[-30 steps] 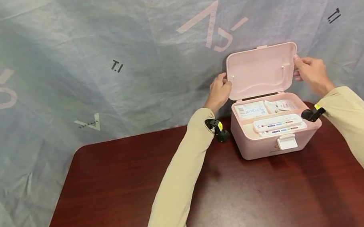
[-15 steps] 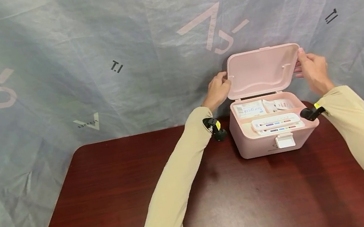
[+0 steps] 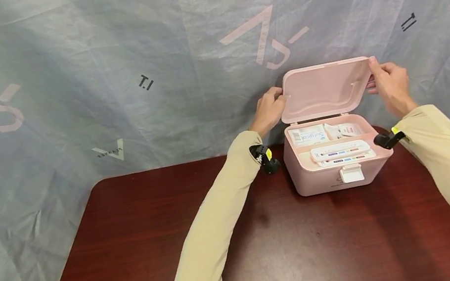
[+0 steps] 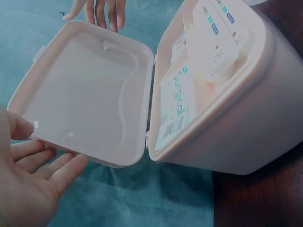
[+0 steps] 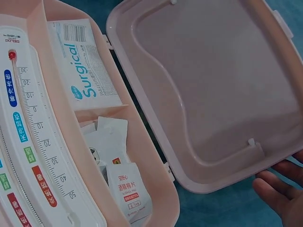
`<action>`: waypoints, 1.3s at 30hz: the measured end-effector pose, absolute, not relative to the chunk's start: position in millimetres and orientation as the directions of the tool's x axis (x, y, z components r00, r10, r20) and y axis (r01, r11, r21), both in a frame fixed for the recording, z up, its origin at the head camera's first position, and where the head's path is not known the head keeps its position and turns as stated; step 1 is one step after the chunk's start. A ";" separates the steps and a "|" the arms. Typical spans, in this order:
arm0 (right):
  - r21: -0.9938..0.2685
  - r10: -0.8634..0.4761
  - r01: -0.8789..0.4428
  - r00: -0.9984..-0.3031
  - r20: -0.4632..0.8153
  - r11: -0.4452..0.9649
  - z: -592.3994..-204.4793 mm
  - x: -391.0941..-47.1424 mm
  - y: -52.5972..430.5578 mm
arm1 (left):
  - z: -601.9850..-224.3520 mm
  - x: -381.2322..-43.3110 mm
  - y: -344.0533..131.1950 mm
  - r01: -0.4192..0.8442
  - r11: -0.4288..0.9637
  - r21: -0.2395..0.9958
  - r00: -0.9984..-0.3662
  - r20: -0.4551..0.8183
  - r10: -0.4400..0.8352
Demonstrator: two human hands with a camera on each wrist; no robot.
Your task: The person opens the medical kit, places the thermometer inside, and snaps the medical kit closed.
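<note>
A pink medicine box (image 3: 326,178) stands at the back right of the table, its hinged lid (image 3: 326,90) raised and leaning slightly forward. My left hand (image 3: 268,111) holds the lid's left edge; in the left wrist view its thumb lies over the rim and the fingers (image 4: 66,172) spread behind. At the upper right corner of the lid, my right hand (image 3: 392,85) grips the edge with the thumb in front and fingers behind. Two white thermometers (image 5: 38,127) lie in the front compartment. Behind the divider are a packet marked Surgical (image 5: 85,64) and small white sachets (image 5: 128,189).
A white latch (image 3: 352,173) hangs on the box's front. The dark red wooden table (image 3: 152,213) extends to the left and toward me. A grey printed cloth (image 3: 176,68) hangs right behind the table and the lid.
The lid has tipped a little forward, its top edge coming lower. Both hands stay at its sides, the right one shifting slightly toward the right. The box's contents have not moved.
</note>
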State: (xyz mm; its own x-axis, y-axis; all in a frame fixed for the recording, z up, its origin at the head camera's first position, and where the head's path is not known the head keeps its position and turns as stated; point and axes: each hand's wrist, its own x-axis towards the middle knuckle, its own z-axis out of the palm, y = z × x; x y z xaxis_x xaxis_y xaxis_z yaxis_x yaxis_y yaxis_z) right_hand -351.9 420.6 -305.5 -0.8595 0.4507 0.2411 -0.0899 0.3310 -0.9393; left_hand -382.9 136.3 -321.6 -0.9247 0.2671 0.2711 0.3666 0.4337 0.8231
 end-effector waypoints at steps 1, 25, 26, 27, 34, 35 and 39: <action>-0.939 0.452 -0.095 -0.858 0.245 0.330 -304.6 -351.8 420.7 | -320.9 -382.6 136.7 0.372 0.433 0.821 -0.923 0.280 0.263; -0.871 0.446 -0.062 -0.840 0.310 0.488 -289.5 -347.3 419.9 | -305.2 -373.5 143.3 0.503 0.351 0.790 -0.862 0.433 0.262; -0.867 0.443 -0.063 -0.840 0.313 0.494 -289.3 -346.8 419.2 | -304.8 -373.3 143.2 0.511 0.351 0.785 -0.858 0.444 0.256; -0.862 0.436 -0.068 -0.841 0.320 0.503 -289.1 -346.3 418.5 | -304.4 -373.0 143.1 0.520 0.348 0.780 -0.853 0.456 0.253; -0.856 0.394 -0.140 -0.843 0.367 0.497 -289.0 -342.1 417.5 | -303.2 -370.1 143.3 0.562 0.332 0.757 -0.827 0.505 0.249; -0.852 0.392 -0.140 -0.842 0.370 0.505 -289.3 -341.7 417.6 | -303.8 -370.2 143.5 0.564 0.329 0.757 -0.825 0.506 0.250; -0.836 0.390 -0.133 -0.838 0.382 0.533 -289.2 -340.4 417.7 | -305.1 -368.8 143.4 0.571 0.319 0.757 -0.821 0.512 0.253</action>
